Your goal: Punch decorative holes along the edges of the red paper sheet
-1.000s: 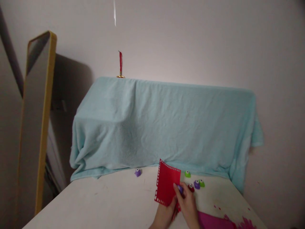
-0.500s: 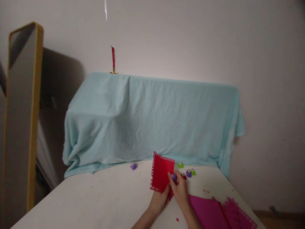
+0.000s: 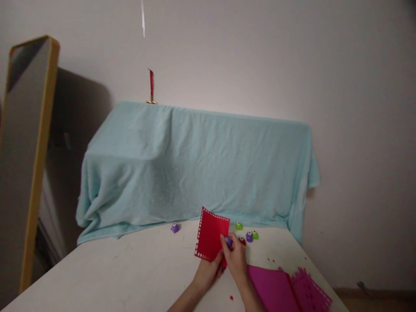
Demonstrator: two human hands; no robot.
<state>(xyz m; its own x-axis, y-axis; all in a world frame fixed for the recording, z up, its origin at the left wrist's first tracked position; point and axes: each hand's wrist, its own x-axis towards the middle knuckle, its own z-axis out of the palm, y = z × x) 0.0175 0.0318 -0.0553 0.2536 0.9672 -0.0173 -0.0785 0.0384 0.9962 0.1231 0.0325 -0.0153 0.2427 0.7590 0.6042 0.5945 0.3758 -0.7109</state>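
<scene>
Two hands on one red sheet point(image 3: 211, 235) above table point(image 3: 130, 277): left hand point(image 3: 208, 273) gripping bottom edge, right hand point(image 3: 235, 260) clamped on purple punch point(image 3: 229, 242) at right edge. Five loose punches: two purple point(image 3: 175, 227), two green point(image 3: 238, 225), one red point(image 3: 242, 241)

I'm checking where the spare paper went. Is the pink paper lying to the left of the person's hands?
No, the pink paper lies on the table to the right of the hands, near its right edge.

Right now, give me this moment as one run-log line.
left hand: holds red paper | right hand: presses purple punch on its edge | beside: magenta sheets, spare punches on table
</scene>
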